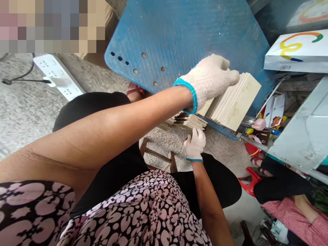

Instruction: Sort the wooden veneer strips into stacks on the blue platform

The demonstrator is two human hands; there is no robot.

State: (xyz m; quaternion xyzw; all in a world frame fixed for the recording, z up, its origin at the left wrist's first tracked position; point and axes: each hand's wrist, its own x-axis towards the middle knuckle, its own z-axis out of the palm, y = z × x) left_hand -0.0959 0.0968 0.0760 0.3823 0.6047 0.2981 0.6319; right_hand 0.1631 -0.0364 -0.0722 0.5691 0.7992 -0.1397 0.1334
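Both my hands wear white knitted gloves with blue cuffs. My left hand [208, 80] lies closed over the top of a row of thin pale wooden slats [234, 102] standing on edge on a blue board [179, 34]. My right hand [195, 143] is below the board's front edge, fingers curled against the underside of the lower slats [188, 121], which fan out over the edge. What the right fingers grip is partly hidden.
A white power strip [57, 77] with a plugged-in cable lies on the concrete floor at left. A wooden stool [159, 157] stands under me. A white printed box [297, 51] and a pale shelf [304, 133] are at right. Another person in red stripes [294, 215] sits at lower right.
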